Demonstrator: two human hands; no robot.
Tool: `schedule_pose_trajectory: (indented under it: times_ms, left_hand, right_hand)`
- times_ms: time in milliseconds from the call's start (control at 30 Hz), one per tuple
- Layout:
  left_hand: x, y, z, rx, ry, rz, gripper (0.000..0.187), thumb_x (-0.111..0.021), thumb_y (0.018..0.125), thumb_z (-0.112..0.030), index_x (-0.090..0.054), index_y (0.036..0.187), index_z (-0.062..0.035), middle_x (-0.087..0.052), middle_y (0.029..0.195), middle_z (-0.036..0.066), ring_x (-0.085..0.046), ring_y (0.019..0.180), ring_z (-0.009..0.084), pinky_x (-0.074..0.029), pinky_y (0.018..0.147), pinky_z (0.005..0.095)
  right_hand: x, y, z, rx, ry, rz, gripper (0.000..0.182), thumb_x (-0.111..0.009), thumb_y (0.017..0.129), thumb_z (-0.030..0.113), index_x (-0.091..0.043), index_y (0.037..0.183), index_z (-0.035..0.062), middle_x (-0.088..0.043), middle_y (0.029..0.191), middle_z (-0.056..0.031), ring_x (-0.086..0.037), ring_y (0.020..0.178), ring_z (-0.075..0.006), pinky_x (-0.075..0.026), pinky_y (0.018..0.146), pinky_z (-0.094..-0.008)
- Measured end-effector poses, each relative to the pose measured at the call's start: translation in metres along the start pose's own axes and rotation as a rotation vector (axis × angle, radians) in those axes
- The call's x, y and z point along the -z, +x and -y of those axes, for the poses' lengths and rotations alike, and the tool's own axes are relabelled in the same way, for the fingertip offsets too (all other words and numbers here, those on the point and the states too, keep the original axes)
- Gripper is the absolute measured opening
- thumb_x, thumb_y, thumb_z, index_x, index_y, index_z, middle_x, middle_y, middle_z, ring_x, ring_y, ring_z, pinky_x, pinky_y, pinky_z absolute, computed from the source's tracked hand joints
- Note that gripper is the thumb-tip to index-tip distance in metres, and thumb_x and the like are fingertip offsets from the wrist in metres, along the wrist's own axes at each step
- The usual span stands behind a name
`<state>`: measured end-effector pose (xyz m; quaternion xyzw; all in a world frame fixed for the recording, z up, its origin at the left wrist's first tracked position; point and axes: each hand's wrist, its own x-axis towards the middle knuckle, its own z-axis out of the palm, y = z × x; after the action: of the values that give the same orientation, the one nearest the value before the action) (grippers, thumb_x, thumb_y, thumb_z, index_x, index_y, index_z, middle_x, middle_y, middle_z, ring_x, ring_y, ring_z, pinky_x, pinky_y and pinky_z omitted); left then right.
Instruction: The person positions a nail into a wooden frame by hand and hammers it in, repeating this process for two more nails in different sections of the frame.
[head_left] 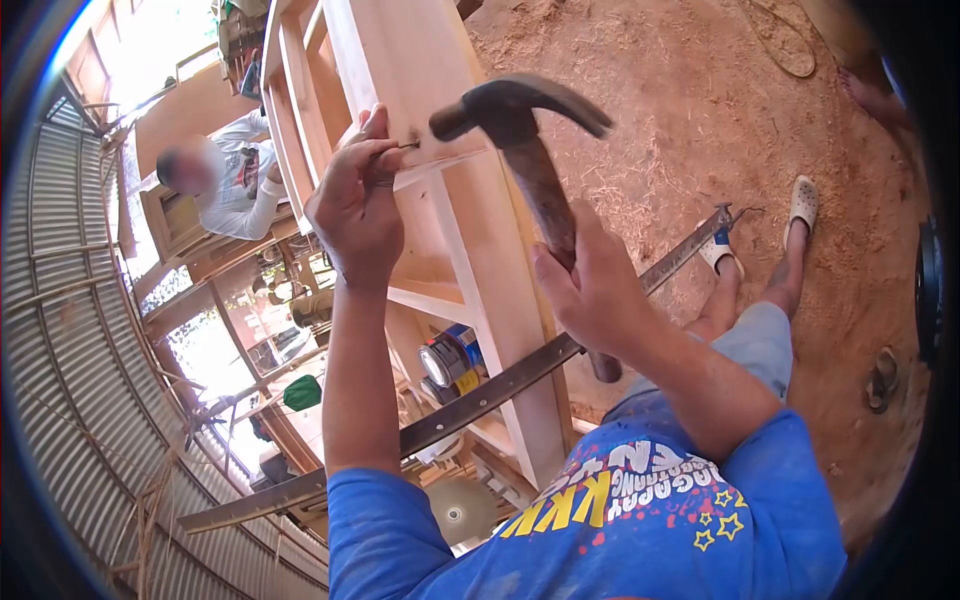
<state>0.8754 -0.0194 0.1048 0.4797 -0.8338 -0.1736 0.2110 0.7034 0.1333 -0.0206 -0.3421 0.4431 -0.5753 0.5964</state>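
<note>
Beside one wooden frame (500, 285), pinching one nail (409, 146) in left hand (358, 205), curling right hand (598, 278) tightly round one hammer (540, 175), wearing blue shirt (620, 545) lettered "EN" with four stars (732, 525).

A bright blue T-shirt (640, 560) with short sleeves (385, 525) is worn, its front printed with white lettering (640, 460), larger yellow letters (590, 503), yellow-outlined stars (733, 525) and scattered reddish splotches. Below it, pale blue shorts (765, 345) are worn. The feet are covered by off-white clogs (803, 202), one of which is seen to be pierced with small round holes.
</note>
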Motion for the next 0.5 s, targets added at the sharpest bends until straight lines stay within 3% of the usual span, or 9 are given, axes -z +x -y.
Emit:
schedule_pose_trajectory:
  times_ms: [33, 133, 267, 367, 500]
  left_hand:
    - [0.0, -0.001, 0.0, 0.015, -0.035, -0.007, 0.015, -0.065, 0.101, 0.002, -0.067, 0.116, 0.0015, -0.066, 0.138, 0.025, -0.061, 0.135, 0.0292, -0.048, 0.115, 0.0386]
    - [-0.003, 0.0, -0.01, 0.133, -0.119, -0.089, 0.011, -0.069, 0.098, 0.004, -0.07, 0.109, 0.0022, -0.071, 0.131, 0.021, -0.061, 0.135, 0.029, -0.047, 0.116, 0.0411]
    - [-0.003, 0.0, -0.009, 0.117, -0.124, -0.066, 0.012, -0.069, 0.098, 0.005, -0.07, 0.109, 0.002, -0.071, 0.132, 0.021, -0.06, 0.136, 0.0287, -0.046, 0.117, 0.0407]
    - [-0.001, 0.001, -0.007, 0.082, -0.12, -0.04, 0.014, -0.068, 0.097, 0.007, -0.07, 0.11, 0.0019, -0.07, 0.133, 0.022, -0.06, 0.136, 0.0285, -0.046, 0.117, 0.0402]
    - [-0.002, -0.001, -0.007, 0.085, -0.113, -0.045, 0.015, -0.067, 0.097, 0.009, -0.07, 0.11, 0.0016, -0.07, 0.134, 0.021, -0.06, 0.137, 0.0286, -0.047, 0.117, 0.0395]
  right_hand:
    - [0.003, 0.0, 0.006, -0.021, 0.006, -0.012, 0.027, -0.065, 0.098, 0.008, -0.043, 0.111, -0.0003, -0.05, 0.057, -0.009, -0.057, 0.048, -0.0243, -0.045, 0.05, -0.0408]
    - [0.015, 0.005, 0.008, -0.008, 0.092, -0.098, 0.028, -0.064, 0.098, 0.009, -0.043, 0.114, 0.0006, -0.051, 0.058, -0.0083, -0.057, 0.048, -0.025, -0.043, 0.05, -0.0404]
    - [0.022, 0.008, 0.0, -0.059, 0.102, -0.062, 0.027, -0.064, 0.099, 0.011, -0.045, 0.115, 0.0013, -0.054, 0.061, -0.0077, -0.057, 0.05, -0.0205, -0.042, 0.05, -0.0386]
    - [0.014, 0.002, -0.001, -0.148, 0.193, -0.05, 0.028, -0.064, 0.099, 0.012, -0.044, 0.116, 0.001, -0.057, 0.064, -0.0088, -0.058, 0.053, -0.0203, -0.044, 0.051, -0.0385]
    - [-0.008, -0.004, 0.002, -0.111, 0.106, -0.015, 0.027, -0.065, 0.099, 0.013, -0.046, 0.114, 0.0012, -0.059, 0.067, -0.0104, -0.061, 0.056, -0.0222, -0.046, 0.054, -0.0378]
